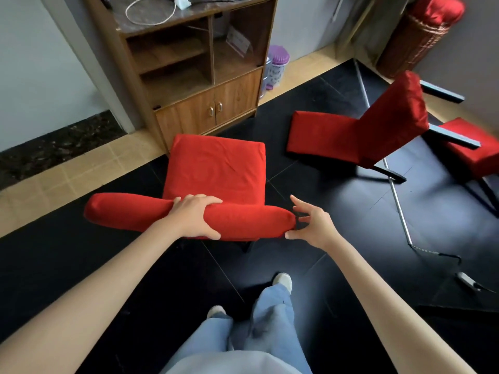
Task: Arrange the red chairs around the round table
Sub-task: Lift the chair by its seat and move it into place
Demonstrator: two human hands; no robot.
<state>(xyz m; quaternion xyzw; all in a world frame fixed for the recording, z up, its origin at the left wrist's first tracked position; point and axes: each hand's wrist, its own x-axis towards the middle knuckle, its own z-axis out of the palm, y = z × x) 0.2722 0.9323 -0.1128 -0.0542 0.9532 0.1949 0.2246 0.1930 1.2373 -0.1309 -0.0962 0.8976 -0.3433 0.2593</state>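
Head view: the left hand (195, 215) grips the padded top of the backrest of the nearest red chair (216, 168), fingers curled over its far side and thumb wrapped under the near edge. The right hand (310, 224) is at the backrest's right end, fingers spread and lightly bent, thumb tip touching the corner of the fabric; the other fingertips sit just off it. The chair stands on the black floor (337, 211) before a wooden cabinet (199, 76), seat facing away. A second red chair (359, 136) stands well apart to the right, a third (475, 149) behind it at the frame edge.
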